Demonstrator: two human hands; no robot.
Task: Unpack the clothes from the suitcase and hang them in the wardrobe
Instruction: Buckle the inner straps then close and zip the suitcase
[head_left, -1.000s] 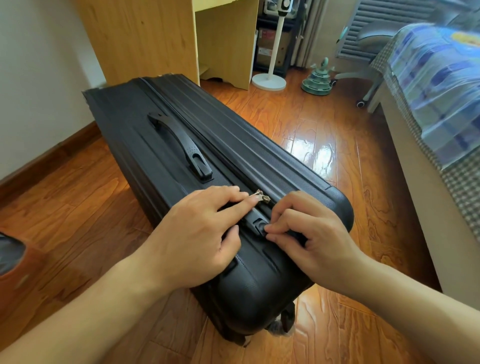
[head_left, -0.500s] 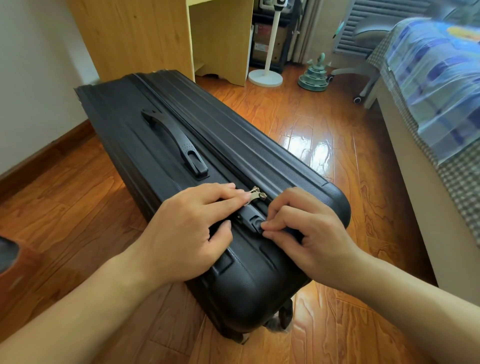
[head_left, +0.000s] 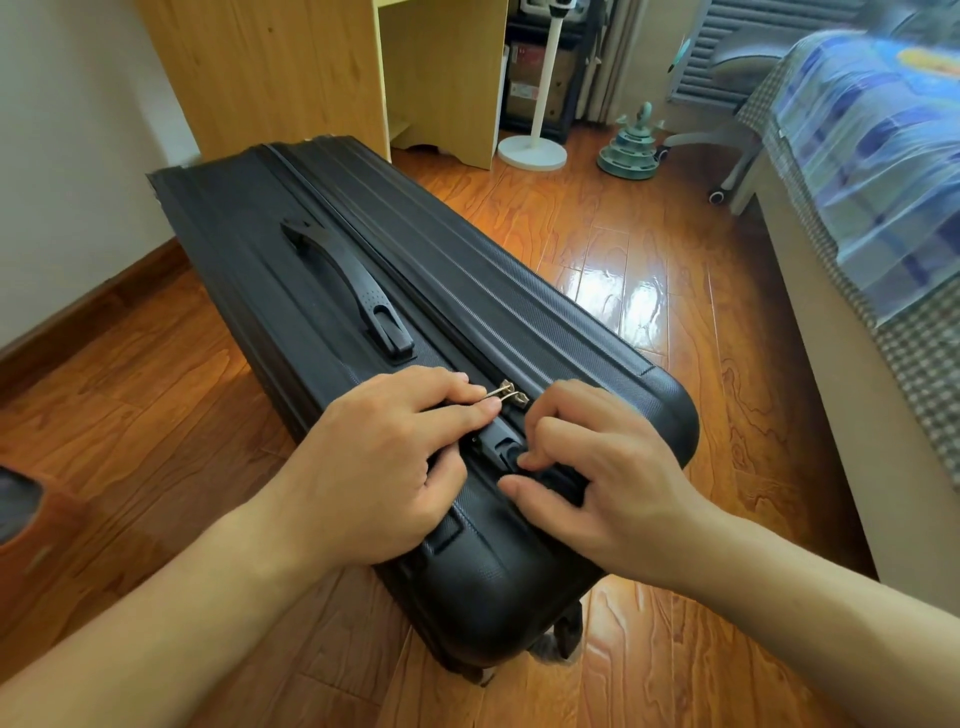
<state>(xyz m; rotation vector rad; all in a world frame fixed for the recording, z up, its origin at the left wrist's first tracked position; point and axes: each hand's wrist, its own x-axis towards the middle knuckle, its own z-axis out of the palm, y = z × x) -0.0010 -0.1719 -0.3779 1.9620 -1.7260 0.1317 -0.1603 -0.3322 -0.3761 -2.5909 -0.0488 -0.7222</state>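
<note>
A black hard-shell suitcase (head_left: 322, 270) stands on its long side on the wooden floor, zipped closed, its carry handle (head_left: 345, 291) on top. My left hand (head_left: 379, 462) rests on the near end and its fingers pinch a metal zipper pull (head_left: 501, 391). My right hand (head_left: 597, 473) lies just right of it, thumb and fingertips curled on the black lock (head_left: 506, 449) set in the shell. No clothes are visible.
A light wooden desk (head_left: 291, 73) stands behind the suitcase by the white wall. A white fan stand (head_left: 532, 150), a green tiered toy (head_left: 631, 150) and a chair base (head_left: 722, 150) are at the back. A bed (head_left: 883, 171) with blue checked bedding runs along the right.
The metal zipper pull has come away from the lock and lifted slightly in my left fingers. My right fingers shifted on the lock. The suitcase has stayed put.
</note>
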